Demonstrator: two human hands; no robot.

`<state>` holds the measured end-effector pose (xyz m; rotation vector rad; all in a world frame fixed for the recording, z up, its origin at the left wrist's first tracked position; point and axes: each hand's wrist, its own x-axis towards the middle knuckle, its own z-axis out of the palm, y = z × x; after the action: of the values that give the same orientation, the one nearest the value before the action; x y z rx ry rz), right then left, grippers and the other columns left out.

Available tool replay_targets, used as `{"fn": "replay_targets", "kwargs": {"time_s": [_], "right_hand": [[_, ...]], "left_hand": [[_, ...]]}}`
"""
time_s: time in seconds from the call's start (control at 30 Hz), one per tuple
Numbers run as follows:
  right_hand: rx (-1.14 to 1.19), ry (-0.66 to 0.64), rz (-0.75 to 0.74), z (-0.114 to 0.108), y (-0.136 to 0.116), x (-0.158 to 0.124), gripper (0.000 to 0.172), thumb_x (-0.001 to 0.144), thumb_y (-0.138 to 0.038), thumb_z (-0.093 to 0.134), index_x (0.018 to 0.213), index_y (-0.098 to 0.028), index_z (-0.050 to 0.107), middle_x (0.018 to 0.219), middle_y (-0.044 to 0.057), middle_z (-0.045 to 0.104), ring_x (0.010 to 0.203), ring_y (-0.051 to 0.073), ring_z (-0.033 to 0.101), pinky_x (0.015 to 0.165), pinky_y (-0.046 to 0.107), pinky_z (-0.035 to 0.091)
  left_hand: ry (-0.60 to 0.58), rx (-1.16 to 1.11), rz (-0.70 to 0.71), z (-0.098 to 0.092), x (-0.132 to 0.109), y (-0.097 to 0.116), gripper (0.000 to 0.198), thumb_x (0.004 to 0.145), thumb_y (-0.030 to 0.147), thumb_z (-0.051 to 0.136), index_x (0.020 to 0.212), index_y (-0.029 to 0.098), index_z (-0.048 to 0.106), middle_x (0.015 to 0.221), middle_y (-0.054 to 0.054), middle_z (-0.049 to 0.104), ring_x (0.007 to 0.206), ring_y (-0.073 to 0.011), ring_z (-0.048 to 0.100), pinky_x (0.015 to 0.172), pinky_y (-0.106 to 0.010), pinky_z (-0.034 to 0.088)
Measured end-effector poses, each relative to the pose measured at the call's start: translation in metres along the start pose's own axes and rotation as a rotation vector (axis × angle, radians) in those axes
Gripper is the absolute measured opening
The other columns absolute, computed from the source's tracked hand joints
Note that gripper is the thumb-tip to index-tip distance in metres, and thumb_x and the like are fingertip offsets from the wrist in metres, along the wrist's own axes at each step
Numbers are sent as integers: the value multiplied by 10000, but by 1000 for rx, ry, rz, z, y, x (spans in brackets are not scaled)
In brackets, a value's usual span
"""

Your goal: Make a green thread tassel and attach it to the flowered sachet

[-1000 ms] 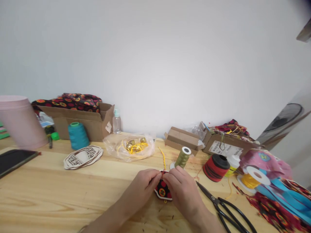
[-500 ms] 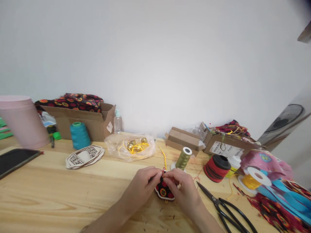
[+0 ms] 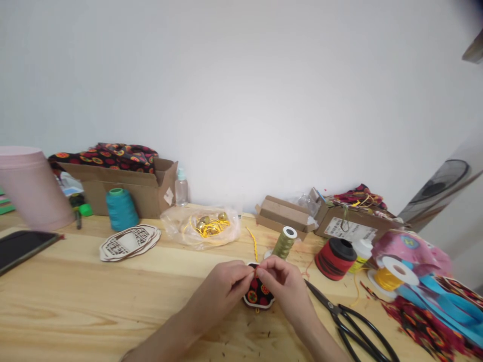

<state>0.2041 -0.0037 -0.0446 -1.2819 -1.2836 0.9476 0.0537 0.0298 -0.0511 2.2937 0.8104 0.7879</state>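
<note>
Between my hands lies a small dark patterned fabric pendant with a white rim, a yellow cord running off its top and a small yellow loop at its bottom. My left hand pinches a thin red thread over the upper part of the pendant. Close against it, my right hand pinches the same thread with thumb and forefinger. The fingertips nearly touch and hide most of the thread. Just behind the right hand stands an olive thread spool.
Black-handled scissors lie right of my right arm. Beyond them are a red cord spool, a yellow cord spool and blue ribbon. Wooden cutouts, a teal thread cone and a bag of bells sit leftward.
The red loop that stood above the pendant's top edge now lies lower, with the fingers over the fabric. More of the pendant's upper part shows. The view has shifted slightly.
</note>
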Motion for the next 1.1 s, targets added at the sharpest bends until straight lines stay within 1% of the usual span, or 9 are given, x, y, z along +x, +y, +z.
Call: {"fn": "replay_targets", "kwargs": {"time_s": [0.13, 0.27, 0.4, 0.53, 0.63, 0.73, 0.83, 0.97, 1.1], "right_hand": [[239, -48, 118, 1, 5, 0, 103, 586, -225, 611, 584, -150, 540, 527, -34, 501, 502, 89, 416, 490, 197, 308], [448, -94, 153, 3, 11, 0, 24, 581, -162, 551, 566, -145, 545, 464, -56, 430, 451, 70, 334, 461, 192, 254], [689, -114, 159, 10, 10, -1, 19, 553, -165, 544, 540, -150, 544, 510, -40, 422, 477, 82, 330, 481, 200, 282], [796, -130, 201, 15, 10, -3, 35, 566, -181, 572, 553, -157, 552, 527, -37, 397, 503, 96, 351, 500, 207, 320], [833, -160, 201, 14, 12, -3, 57, 597, -196, 604, 587, -158, 563, 541, -39, 401, 510, 90, 358, 505, 200, 325], [729, -166, 151, 10, 14, -2, 109, 666, -262, 624, 676, -156, 606, 565, -32, 443, 526, 86, 382, 522, 197, 333], [518, -122, 87, 6, 13, -2, 167, 655, -292, 667, 761, -165, 641, 614, -15, 526, 560, 92, 444, 551, 206, 361], [279, -16, -60, 4, 8, -1, 108, 619, -272, 695, 660, -177, 664, 690, 11, 559, 657, 134, 508, 609, 247, 406], [92, 24, -179, 2, 8, -1, 94, 659, -271, 656, 650, -181, 682, 663, 17, 534, 586, 124, 477, 526, 246, 389]], "left_hand": [[-20, -19, 32, 1, 1, 3, 273, 838, 194, 374, 590, 166, 482, 575, 37, 449, 566, -89, 423, 532, -183, 298], [-10, -78, 49, 2, 2, 9, 275, 833, 181, 379, 597, 165, 519, 560, 42, 444, 543, -82, 399, 518, -179, 287], [37, -138, 35, 4, 1, 10, 269, 823, 170, 390, 598, 159, 538, 563, 39, 462, 553, -79, 414, 533, -172, 300], [61, -163, 17, 5, 1, 8, 283, 819, 178, 397, 571, 150, 528, 555, 38, 455, 557, -80, 433, 539, -169, 312], [54, -200, 14, 3, 2, 8, 299, 832, 210, 390, 582, 147, 543, 571, 29, 494, 574, -86, 455, 559, -172, 328], [38, -255, 4, 0, 2, 7, 300, 850, 244, 369, 650, 150, 573, 628, 15, 552, 607, -96, 478, 588, -178, 346], [54, -257, -31, 0, 1, 5, 305, 853, 278, 368, 654, 149, 560, 614, 21, 519, 592, -96, 445, 571, -184, 338], [53, -260, -54, 1, 1, 2, 332, 851, 321, 367, 616, 147, 525, 580, 32, 444, 574, -96, 398, 553, -192, 320], [34, -285, -68, 1, 1, 3, 328, 853, 323, 355, 662, 143, 552, 596, 26, 456, 589, -103, 405, 566, -199, 325]]}}
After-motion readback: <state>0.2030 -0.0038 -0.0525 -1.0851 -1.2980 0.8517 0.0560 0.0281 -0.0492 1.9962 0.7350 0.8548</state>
